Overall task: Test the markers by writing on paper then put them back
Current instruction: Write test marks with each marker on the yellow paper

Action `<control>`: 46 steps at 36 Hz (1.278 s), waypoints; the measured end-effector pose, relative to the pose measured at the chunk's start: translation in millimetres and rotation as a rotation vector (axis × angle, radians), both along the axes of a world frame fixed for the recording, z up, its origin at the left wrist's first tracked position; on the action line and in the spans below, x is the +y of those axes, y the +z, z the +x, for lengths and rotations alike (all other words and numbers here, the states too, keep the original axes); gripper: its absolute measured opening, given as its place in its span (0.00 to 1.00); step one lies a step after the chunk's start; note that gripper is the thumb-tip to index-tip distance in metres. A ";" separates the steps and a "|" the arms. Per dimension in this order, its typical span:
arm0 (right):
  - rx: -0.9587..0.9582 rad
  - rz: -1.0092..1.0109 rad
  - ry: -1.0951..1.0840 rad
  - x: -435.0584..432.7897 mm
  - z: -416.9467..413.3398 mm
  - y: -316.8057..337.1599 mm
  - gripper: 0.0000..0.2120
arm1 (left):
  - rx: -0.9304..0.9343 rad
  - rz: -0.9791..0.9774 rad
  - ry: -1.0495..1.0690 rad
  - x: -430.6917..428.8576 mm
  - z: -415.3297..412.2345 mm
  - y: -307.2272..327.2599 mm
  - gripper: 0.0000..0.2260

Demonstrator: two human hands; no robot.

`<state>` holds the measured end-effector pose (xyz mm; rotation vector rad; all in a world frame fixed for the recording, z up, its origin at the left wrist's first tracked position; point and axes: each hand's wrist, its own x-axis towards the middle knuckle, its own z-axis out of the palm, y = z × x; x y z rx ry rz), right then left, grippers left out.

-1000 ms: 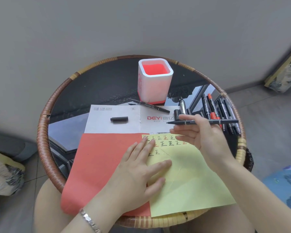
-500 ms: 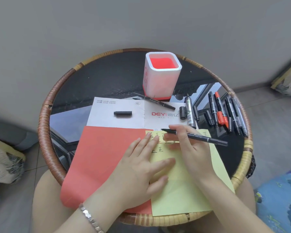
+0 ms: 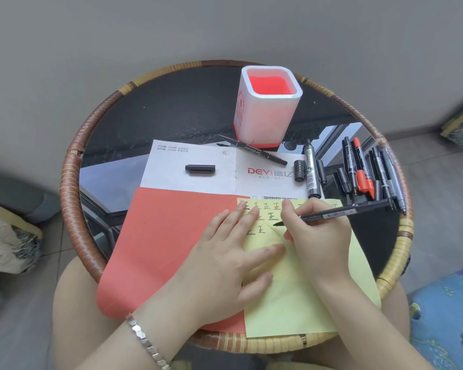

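Lowered to the yellow paper (image 3: 302,295), right hand (image 3: 318,236) grips a black marker (image 3: 344,210), covering some characters (image 3: 267,206); left hand (image 3: 225,263) presses flat.

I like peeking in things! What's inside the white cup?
The white cup shows only its red inside; nothing sticks out. Its near wall hides the lower part.

Pen cup (image 3: 267,116) at back of table (image 3: 70,182); printed sheet (image 3: 171,180) before it, cap (image 3: 200,168) on it. My L hand (image 3: 225,263) on top sheet (image 3: 292,303), R hand (image 3: 318,236) w/ marker (image 3: 342,210) beside; spare markers (image 3: 364,169) right.
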<state>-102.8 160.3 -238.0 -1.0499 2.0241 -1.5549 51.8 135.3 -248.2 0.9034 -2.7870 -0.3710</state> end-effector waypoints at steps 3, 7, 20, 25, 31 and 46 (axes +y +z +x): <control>0.019 0.004 0.011 -0.5 0.4 -0.2 0.15 | 0.011 0.006 -0.001 0.2 0.2 0.0 0.18; 0.046 0.007 0.024 -0.8 0.8 0.5 0.14 | 0.015 0.010 -0.001 -0.4 -0.3 0.4 0.18; 0.101 0.027 0.043 -1.1 1.0 -0.6 0.15 | 0.005 0.020 0.001 -0.2 -0.1 1.2 0.18; 0.122 0.024 0.004 -0.6 0.5 -1.1 0.14 | -0.003 0.015 0.003 -0.5 -0.1 1.1 0.18; 0.054 0.010 0.017 -0.9 0.9 2.3 0.14 | 0.001 0.013 0.006 -0.6 -0.3 1.4 0.18; -0.011 -0.042 0.020 -1.3 -0.7 3.1 0.12 | 0.004 0.026 0.002 0.0 -0.3 1.2 0.18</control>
